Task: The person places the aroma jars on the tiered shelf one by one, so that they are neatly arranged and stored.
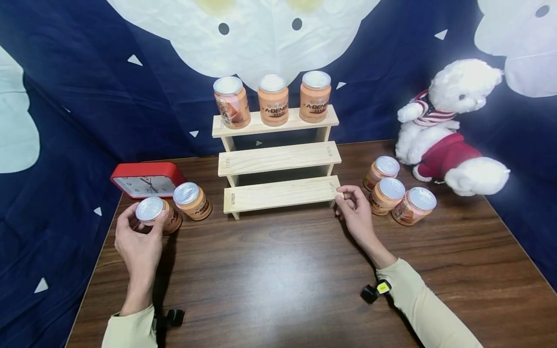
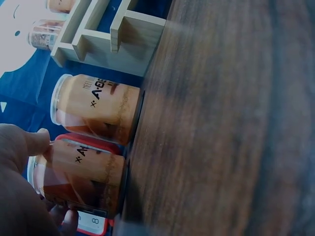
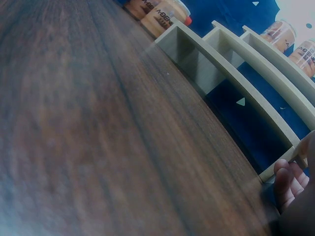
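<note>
the dark wood-grain surface [image 1: 278, 270] carries a three-step wooden rack [image 1: 278, 159] near its back edge, and everything else sits around that rack. behind the rack hangs a navy cloth backdrop [image 1: 87, 96] with large white shapes and small white triangles.

the left hand [image 1: 139, 241], to the left of the rack, has its fingers and thumb curled round a silver-lidded orange jar [image 1: 154, 212] that stands on the surface; the left wrist view shows the thumb [image 2: 34, 142] against the jar's side. a second jar [image 1: 192, 200] stands just beside it, between it and the rack, and a red clock [image 1: 145, 180] lies behind both.

the right hand [image 1: 354, 210] pinches the right end of the rack's lowest step, fingertips [image 3: 290, 179] curled at the board's edge.

three jars [image 1: 271, 99] stand on the rack's top step. three more jars [image 1: 393, 191] cluster to the right of the rack, with a white plush bear [image 1: 448, 125] in a red outfit beyond them.
</note>
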### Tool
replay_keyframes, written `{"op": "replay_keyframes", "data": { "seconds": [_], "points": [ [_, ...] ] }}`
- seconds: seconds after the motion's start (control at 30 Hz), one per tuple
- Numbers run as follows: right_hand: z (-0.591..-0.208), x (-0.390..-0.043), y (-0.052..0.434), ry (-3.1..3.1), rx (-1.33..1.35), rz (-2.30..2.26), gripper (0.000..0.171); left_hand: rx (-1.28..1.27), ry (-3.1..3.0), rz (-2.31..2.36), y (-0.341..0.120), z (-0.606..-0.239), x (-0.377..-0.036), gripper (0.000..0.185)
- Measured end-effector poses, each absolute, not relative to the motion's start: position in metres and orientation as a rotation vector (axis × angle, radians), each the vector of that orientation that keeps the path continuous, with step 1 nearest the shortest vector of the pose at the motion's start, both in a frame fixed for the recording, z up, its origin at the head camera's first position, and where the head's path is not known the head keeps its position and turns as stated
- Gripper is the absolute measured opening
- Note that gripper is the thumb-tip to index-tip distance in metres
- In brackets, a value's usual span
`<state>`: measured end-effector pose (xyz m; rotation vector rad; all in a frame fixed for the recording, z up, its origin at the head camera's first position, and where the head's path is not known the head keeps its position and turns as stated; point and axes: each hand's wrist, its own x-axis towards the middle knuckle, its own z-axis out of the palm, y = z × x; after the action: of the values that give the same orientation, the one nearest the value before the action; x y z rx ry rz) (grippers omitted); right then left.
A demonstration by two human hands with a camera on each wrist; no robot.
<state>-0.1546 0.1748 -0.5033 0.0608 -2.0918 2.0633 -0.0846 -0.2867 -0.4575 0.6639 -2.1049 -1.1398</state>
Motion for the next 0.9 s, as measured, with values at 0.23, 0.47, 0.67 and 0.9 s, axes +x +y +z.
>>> {"op": "replay_keyframes", "data": {
  "seconds": [0.23, 0.47, 0.67, 0.9],
  "points": [
    [-0.503, -0.154, 0.175, -2.084, 0.077, 2.064, 0.022, 0.672, -2.063, -1.159, -0.286, -0.455, -0.085, 0.062],
    [-0.503, -0.154, 0.175, -2.083, 0.087, 2.062, 0.022, 0.666, -2.022, -1.107, -0.288, -0.447, -0.083, 0.060],
    [-0.503, -0.154, 0.175, -2.088, 0.079, 2.068, 0.023, 0.616, -1.957, -1.093, -0.287, -0.432, -0.081, 0.058],
    [-0.502, -0.154, 0.175, -2.097, 0.069, 2.059, 0.021, 0.547, -1.884, -1.103, -0.276, -0.407, -0.078, 0.058]
  ]
}}
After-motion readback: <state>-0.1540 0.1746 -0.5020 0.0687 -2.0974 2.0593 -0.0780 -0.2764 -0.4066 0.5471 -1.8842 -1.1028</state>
